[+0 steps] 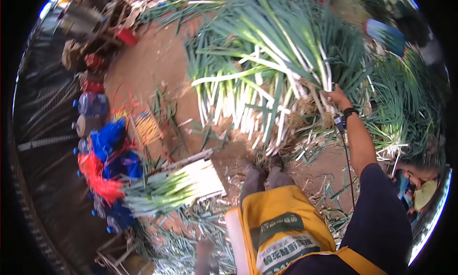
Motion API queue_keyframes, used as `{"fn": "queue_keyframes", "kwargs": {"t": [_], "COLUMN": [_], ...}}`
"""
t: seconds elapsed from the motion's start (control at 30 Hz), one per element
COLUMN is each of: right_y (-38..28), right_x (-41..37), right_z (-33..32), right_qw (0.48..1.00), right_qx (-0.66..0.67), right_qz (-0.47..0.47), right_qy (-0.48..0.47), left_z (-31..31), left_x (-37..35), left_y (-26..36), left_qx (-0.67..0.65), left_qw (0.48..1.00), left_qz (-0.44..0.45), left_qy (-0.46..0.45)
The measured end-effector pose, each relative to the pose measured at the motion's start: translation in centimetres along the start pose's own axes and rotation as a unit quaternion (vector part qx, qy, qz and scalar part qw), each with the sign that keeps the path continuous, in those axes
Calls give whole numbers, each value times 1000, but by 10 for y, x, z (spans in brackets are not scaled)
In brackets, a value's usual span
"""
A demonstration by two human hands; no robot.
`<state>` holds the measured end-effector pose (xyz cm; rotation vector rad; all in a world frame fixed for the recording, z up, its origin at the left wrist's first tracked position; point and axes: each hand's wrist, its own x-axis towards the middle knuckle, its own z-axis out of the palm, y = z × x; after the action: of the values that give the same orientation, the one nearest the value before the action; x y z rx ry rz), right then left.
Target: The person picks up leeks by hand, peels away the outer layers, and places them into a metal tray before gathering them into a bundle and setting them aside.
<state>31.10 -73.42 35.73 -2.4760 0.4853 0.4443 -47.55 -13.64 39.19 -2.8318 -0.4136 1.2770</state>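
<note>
My right hand (339, 97) is at the right end of a large pile of long green onions (274, 67). Its fingers are closed around white stalks near the root end, partly hiding them. The stalks' green leaves fan up and away, and brown roots (307, 107) hang beside the hand. A dark band (350, 112) circles the wrist, with a small black device (339, 123) and a thin cable below it. My left hand is not visible.
At left, a wooden crate (217, 177) carries trimmed green onions. Blue and red plastic bags (107, 136) and large water bottles (90, 104) line the dark wall. More green onions (405, 98) lie at right, near a person (422, 191). Loose leaves cover the ground around my feet.
</note>
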Motion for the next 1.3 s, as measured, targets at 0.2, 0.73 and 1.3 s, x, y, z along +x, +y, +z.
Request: {"fn": "queue_keyframes", "kwargs": {"t": [0.2, 0.73, 1.3], "right_y": [-37, -174, -185], "right_x": [-12, -89, -85], "right_z": [8, 184, 218], "right_qw": [986, 996, 992], "right_qx": [92, -22, -89], "right_qz": [79, -9, 56], "right_qy": [-116, -90, -63], "left_z": [0, -84, -127], "left_x": [3, 19, 15], "left_y": [96, -43, -77], "left_qx": [-690, -789, -743], "left_qw": [654, 533, 583], "left_qz": [-270, -245, -251], "left_qy": [-154, -184, -212]}}
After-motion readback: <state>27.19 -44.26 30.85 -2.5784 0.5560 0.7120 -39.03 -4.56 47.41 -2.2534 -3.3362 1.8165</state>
